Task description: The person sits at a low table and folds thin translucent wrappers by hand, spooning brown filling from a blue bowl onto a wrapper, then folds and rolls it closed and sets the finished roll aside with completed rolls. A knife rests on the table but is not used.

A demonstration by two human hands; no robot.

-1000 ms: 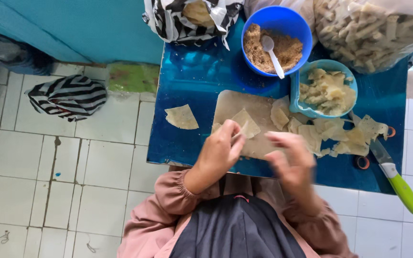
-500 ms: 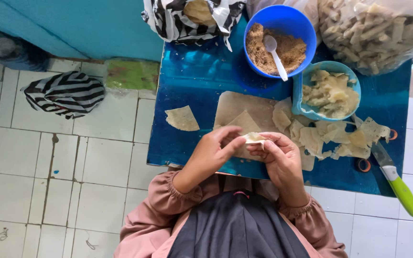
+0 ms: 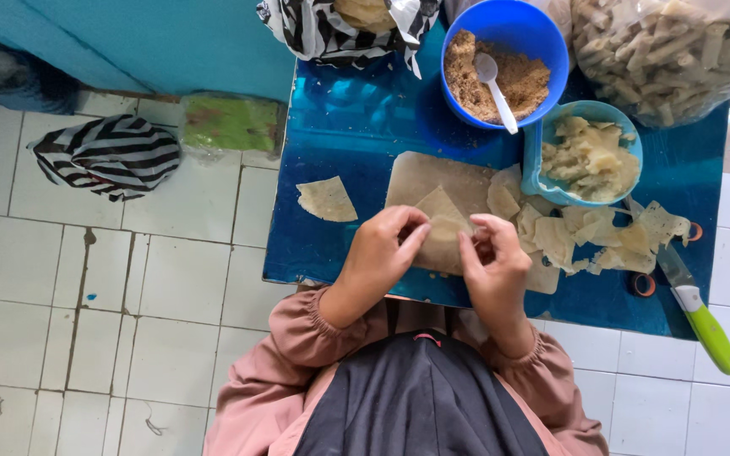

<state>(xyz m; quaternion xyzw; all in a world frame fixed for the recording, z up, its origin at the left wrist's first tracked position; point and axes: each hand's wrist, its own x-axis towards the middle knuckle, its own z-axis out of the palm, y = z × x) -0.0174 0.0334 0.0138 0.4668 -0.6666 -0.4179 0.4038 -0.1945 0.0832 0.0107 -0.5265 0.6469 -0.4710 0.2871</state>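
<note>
Nearest, the left hand (image 3: pixel 382 253) and right hand (image 3: pixel 496 266) pinch a pale triangular wrapper (image 3: pixel 443 228) between curled fingers, over a cutting board (image 3: pixel 420 177) on the blue table (image 3: pixel 340 127). Just beyond lie loose wrappers (image 3: pixel 601 236) and a green-handled knife (image 3: pixel 694 308). Farther back stand a light-blue bowl (image 3: pixel 589 156) of scraps and a blue bowl (image 3: pixel 504 59) of brown filling with a white spoon (image 3: pixel 496 89).

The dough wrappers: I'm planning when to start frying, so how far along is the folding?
Done: a clear bag at the top right is packed with rolled pieces. In hand: left hand and right hand fold one wrapper over the board. Left: a pile of wrappers, a single one, and filling in the blue bowl.
</note>
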